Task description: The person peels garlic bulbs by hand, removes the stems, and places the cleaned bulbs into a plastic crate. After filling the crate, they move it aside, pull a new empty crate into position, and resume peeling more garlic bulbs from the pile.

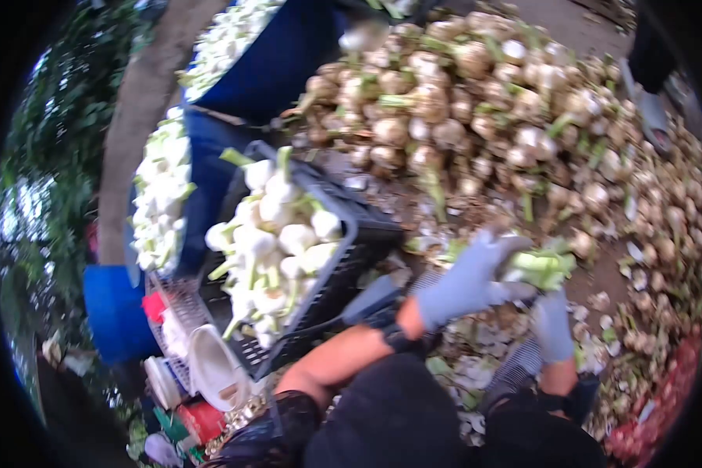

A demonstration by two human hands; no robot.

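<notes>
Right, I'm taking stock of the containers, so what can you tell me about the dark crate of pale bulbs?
The dark crate looks like plastic, with a rim and walls pierced by many small openings. It sits beside the tall blue containers, heaped above its rim with pale bulbs bearing short green stems. Its base is hidden. The left forearm passes close to its near corner; whether they touch is unclear.

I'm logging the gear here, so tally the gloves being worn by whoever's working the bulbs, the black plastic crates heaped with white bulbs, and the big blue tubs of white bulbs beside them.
Pale grey gloves: 2
Black plastic crate: 1
Big blue tubs: 2
Total: 5
</notes>
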